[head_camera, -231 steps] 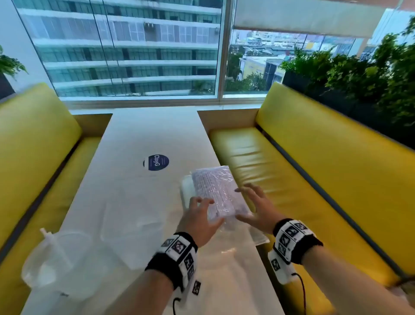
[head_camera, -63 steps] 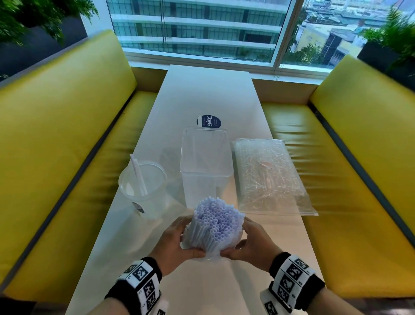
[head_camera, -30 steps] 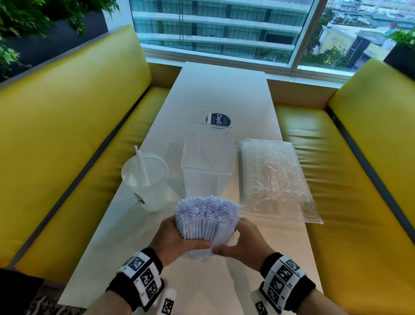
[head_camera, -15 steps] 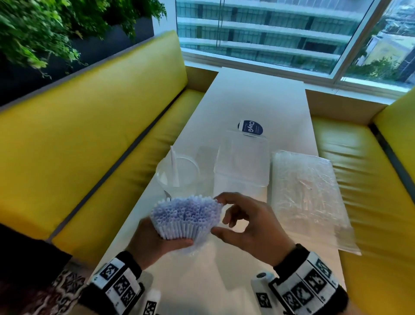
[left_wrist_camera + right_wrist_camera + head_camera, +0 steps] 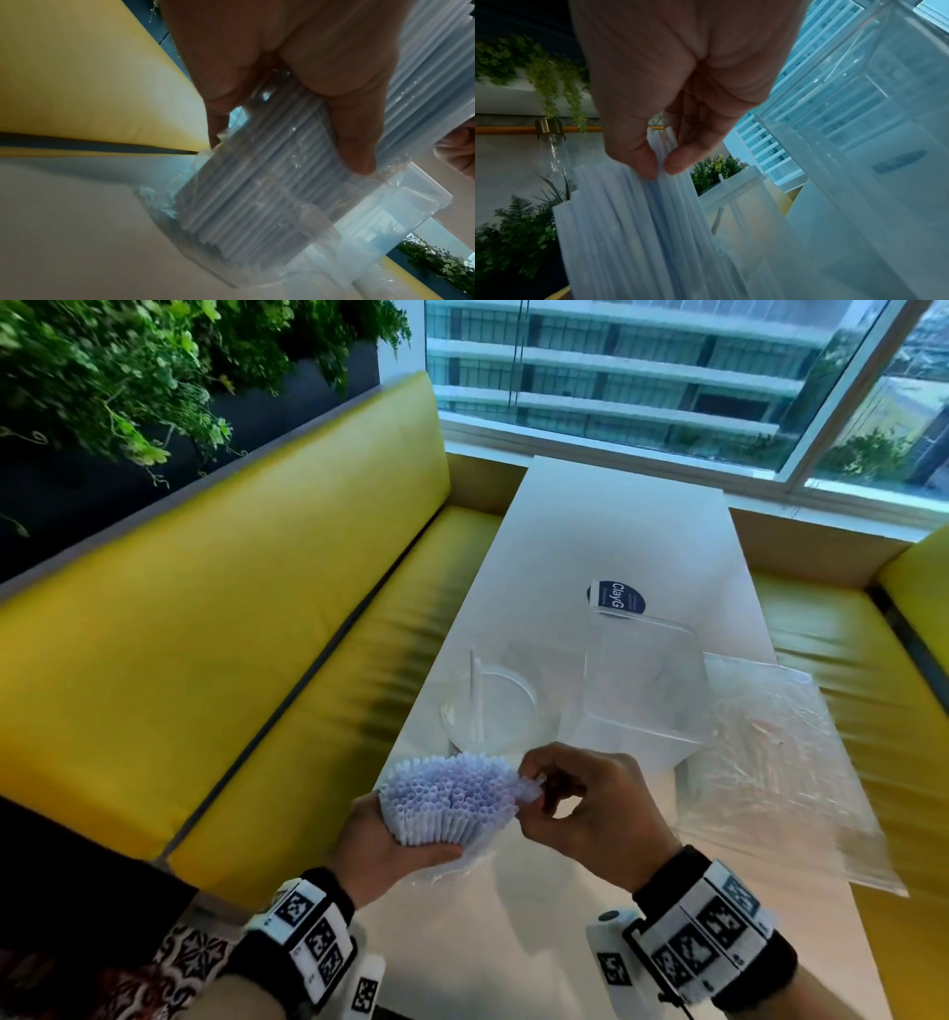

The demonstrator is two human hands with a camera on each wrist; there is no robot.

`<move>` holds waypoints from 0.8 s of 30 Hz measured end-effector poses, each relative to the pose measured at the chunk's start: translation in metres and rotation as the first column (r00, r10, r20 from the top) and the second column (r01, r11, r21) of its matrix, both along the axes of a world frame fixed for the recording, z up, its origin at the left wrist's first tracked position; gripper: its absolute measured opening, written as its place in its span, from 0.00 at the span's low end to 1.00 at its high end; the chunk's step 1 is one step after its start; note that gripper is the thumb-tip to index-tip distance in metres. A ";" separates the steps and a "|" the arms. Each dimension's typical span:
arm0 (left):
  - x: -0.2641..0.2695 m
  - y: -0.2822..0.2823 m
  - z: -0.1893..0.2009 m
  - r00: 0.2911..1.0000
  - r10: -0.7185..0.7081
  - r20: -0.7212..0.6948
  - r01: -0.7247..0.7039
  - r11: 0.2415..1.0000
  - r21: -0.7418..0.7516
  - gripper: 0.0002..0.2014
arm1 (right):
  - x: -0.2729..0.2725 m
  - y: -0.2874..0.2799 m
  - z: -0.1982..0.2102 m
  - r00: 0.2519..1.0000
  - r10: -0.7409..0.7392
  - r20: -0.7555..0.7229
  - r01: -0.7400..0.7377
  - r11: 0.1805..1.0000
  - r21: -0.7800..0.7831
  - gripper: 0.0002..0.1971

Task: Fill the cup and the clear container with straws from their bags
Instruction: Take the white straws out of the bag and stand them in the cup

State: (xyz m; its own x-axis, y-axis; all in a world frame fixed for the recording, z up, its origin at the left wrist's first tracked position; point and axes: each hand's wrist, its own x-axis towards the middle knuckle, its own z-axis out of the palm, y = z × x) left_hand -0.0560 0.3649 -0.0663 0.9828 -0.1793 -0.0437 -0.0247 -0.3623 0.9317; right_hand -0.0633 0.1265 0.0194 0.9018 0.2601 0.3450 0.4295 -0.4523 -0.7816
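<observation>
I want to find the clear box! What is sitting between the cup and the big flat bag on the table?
The clear container stands between the cup and the flat bag, as the head view shows.

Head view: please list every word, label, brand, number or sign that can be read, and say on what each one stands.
"ClayG": white letters on the dark blue round sticker on the white table, just beyond the clear container.
Smaller line beside "ClayG" on the same sticker: too small to read.
Wristbands: black-and-white square code patterns only, no readable words.
The cup and the bag of straws: no readable print.
</observation>
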 end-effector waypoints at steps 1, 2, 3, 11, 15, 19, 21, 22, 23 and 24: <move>0.000 0.003 -0.002 1.000 0.011 -0.014 -0.011 1.000 -0.027 0.30 | 0.001 0.003 0.003 1.000 -0.001 0.003 0.001 1.000 0.009 0.10; 0.000 0.004 -0.005 0.999 0.025 -0.028 -0.026 0.998 -0.049 0.31 | 0.001 0.005 0.006 1.000 -0.002 0.003 0.002 1.000 0.023 0.10; 0.000 0.005 -0.007 0.998 0.042 -0.036 -0.045 0.997 -0.068 0.32 | 0.003 0.006 0.009 1.000 -0.004 0.004 0.004 0.999 0.037 0.10; 0.006 0.008 -0.013 0.999 0.027 -0.038 -0.031 0.994 -0.108 0.33 | 0.007 0.016 -0.007 0.998 -0.032 -0.062 0.042 0.987 0.158 0.16; 0.009 0.009 -0.012 0.999 0.019 -0.025 -0.021 0.996 -0.084 0.31 | 0.006 0.024 -0.003 0.992 -0.115 0.049 0.106 0.982 0.160 0.07; 0.011 0.011 -0.010 1.000 -0.009 -0.011 0.008 0.997 -0.077 0.30 | 0.009 0.025 0.013 0.986 -0.134 0.095 0.111 0.969 0.220 0.05; 0.010 0.012 -0.010 1.000 -0.005 -0.012 0.004 0.997 -0.083 0.30 | 0.011 0.026 0.011 0.991 -0.126 0.050 0.113 0.971 0.211 0.08; 0.010 0.012 -0.010 1.000 -0.002 -0.016 0.000 0.996 -0.086 0.30 | 0.012 0.028 0.007 0.990 -0.136 0.031 0.128 0.974 0.187 0.10; 0.010 0.011 -0.010 1.000 0.005 -0.018 -0.007 0.996 -0.091 0.30 | 0.012 0.030 0.001 0.988 -0.155 0.024 0.149 0.975 0.162 0.11; 0.010 0.011 -0.011 1.000 0.010 -0.016 -0.012 0.996 -0.090 0.30 | 0.012 0.033 -0.003 0.984 -0.175 0.030 0.169 0.975 0.146 0.10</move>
State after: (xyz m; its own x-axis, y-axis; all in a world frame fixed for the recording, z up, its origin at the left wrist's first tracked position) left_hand -0.0464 0.3763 -0.0771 0.9841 -0.1723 -0.0430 -0.0065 -0.2767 0.9609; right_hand -0.0515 0.1599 0.0163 0.9124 0.0478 0.4065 0.3894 -0.4074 -0.8261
